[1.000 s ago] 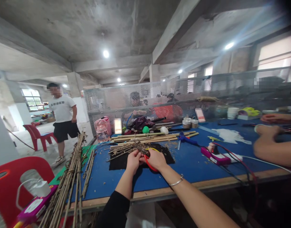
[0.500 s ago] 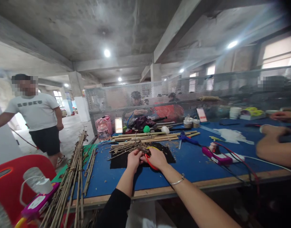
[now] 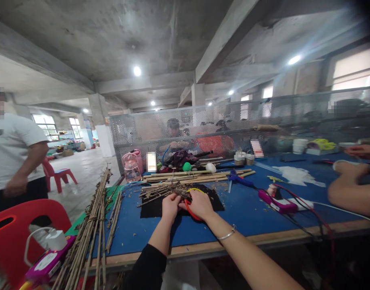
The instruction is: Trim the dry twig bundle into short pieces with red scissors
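My right hand (image 3: 199, 204) is closed around red-handled scissors (image 3: 191, 211), with a loop of the handle showing below the fingers. My left hand (image 3: 170, 207) pinches a dry brown twig (image 3: 182, 192) close to the blades, which are mostly hidden by the fingers. Both hands meet over a black mat (image 3: 153, 212). On the mat's far left part lies a heap of short cut twigs (image 3: 154, 191), with small brown scraps around it.
Long dry stalks (image 3: 89, 225) lean in a bundle over the table's left end, beside a red chair (image 3: 52, 213). Pale sticks (image 3: 199, 176) lie behind the mat. Rightward are a blue glue gun (image 3: 240, 179), a purple power strip (image 3: 278, 202) with cables, and a co-worker's arm (image 3: 348, 187).
The person in the white shirt has walked closer along the left edge, uncovering a red stool behind. My hands stay at the same place over the mat, the scissors still held.
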Demonstrator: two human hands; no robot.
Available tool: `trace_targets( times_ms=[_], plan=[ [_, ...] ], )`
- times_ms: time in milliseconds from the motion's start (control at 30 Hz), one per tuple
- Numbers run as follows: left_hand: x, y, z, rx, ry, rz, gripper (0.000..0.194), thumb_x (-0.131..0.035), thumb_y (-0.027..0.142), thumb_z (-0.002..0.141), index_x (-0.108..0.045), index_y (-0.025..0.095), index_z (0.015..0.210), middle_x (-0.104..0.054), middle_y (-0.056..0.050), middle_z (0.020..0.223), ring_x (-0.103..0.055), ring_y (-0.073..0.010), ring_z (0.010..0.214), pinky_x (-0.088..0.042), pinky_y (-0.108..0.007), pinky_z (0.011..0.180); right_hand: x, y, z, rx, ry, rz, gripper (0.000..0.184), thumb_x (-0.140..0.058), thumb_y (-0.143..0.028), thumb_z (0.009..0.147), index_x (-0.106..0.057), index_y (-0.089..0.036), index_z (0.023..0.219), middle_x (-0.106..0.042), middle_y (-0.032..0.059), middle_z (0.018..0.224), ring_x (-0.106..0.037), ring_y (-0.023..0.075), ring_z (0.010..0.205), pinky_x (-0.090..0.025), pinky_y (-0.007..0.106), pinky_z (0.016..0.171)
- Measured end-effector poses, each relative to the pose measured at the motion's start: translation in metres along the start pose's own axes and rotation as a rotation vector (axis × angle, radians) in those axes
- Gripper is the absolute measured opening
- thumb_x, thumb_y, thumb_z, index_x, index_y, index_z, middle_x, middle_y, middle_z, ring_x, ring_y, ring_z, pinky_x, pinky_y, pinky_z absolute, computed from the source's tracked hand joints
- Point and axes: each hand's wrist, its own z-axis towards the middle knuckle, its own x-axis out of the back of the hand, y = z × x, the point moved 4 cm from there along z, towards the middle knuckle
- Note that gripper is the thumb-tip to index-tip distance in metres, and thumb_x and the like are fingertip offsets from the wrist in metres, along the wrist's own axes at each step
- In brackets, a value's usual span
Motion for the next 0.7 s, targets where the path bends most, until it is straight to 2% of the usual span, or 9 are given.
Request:
trace_targets(
  times_ms=[200, 467, 567, 700],
  plan=[
    [0.001, 0.001, 0.000, -0.017, 0.004, 0.026, 0.028, -0.062, 0.033, 0.065, -0.067, 0.013, 0.084, -0.062, -0.002, 0.061, -0.044, -0.0061, 0.041, -0.033, -0.017, 0.039, -0.002, 0.002, -0.001, -0.043, -0.049, 0.019, 0.055, -0.047, -0.069, 0.066, -0.055, -0.019, 0.088, -0.065, 0.0082, 0.084, -0.060, 0.0234, 0.082, -0.040, 0.029, 0.067],
    [0.002, -0.003, 0.004, -0.022, -0.016, -0.006, 0.028, -0.062, 0.031, 0.066, -0.065, 0.012, 0.086, -0.062, -0.003, 0.064, -0.044, -0.0051, 0.041, -0.031, -0.016, 0.037, -0.010, 0.006, 0.000, -0.102, -0.150, 0.012, 0.055, -0.045, -0.070, 0.066, -0.061, -0.022, 0.085, -0.066, 0.0100, 0.085, -0.062, 0.0240, 0.081, -0.041, 0.030, 0.068],
    [0.000, -0.002, 0.003, 0.012, -0.002, -0.048, 0.026, -0.061, 0.029, 0.068, -0.063, 0.012, 0.087, -0.061, -0.003, 0.066, -0.047, -0.0053, 0.044, -0.033, -0.015, 0.039, -0.010, 0.007, 0.000, -0.116, -0.141, 0.014, 0.056, -0.045, -0.071, 0.065, -0.062, -0.021, 0.085, -0.066, 0.0098, 0.084, -0.062, 0.0239, 0.081, -0.041, 0.030, 0.067],
    [0.002, -0.002, 0.004, 0.025, 0.034, -0.026, 0.024, -0.057, 0.027, 0.071, -0.062, 0.014, 0.090, -0.064, -0.005, 0.073, -0.056, -0.0101, 0.057, -0.041, -0.017, 0.046, -0.008, 0.005, 0.000, -0.082, -0.092, 0.035, 0.059, -0.047, -0.072, 0.062, -0.059, -0.021, 0.088, -0.065, 0.0078, 0.088, -0.061, 0.0234, 0.084, -0.040, 0.029, 0.067]
  ],
)
